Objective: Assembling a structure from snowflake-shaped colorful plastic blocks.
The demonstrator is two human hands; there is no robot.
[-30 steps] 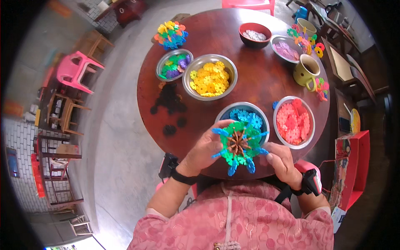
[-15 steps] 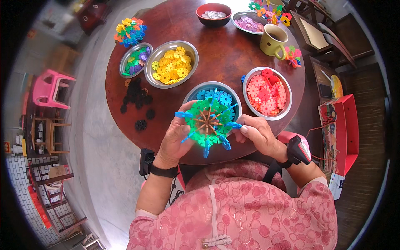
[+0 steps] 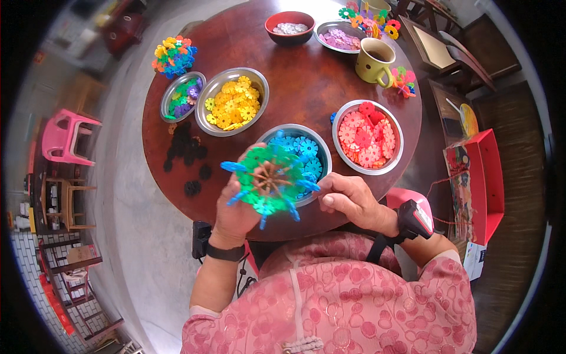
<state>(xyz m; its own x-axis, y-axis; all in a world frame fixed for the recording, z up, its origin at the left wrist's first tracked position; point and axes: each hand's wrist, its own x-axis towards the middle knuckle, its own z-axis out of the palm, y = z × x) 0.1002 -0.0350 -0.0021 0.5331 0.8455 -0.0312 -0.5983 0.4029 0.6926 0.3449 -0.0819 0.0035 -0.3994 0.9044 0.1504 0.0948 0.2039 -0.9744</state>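
Note:
My left hand (image 3: 229, 209) grips a round cluster of green snowflake-shaped plastic pieces (image 3: 253, 197) from its left side. Brown pieces (image 3: 270, 179) radiate at the cluster's middle, and several blue snowflake pieces (image 3: 293, 211) stick out around its edge. Beside the rightmost blue piece (image 3: 309, 185), my right hand (image 3: 348, 200) has its fingers curled in, with nothing visible between them. The cluster is blurred by motion. It is held over the near side of a metal bowl (image 3: 295, 126) of loose blue pieces, hiding part of it.
On the round brown table stand a bowl of yellow pieces (image 3: 233, 103), a bowl of pink-red pieces (image 3: 367, 138), a smaller bowl of mixed pieces (image 3: 184, 97) and a yellow-green mug (image 3: 372, 62). Black pieces (image 3: 187, 147) lie loose at left. A multicoloured ball (image 3: 175, 56) stands behind.
The green cluster has moved left with my left hand. My right fingers, which pinched a blue piece on its right side, have come away from it slightly. The whole view has shifted a little.

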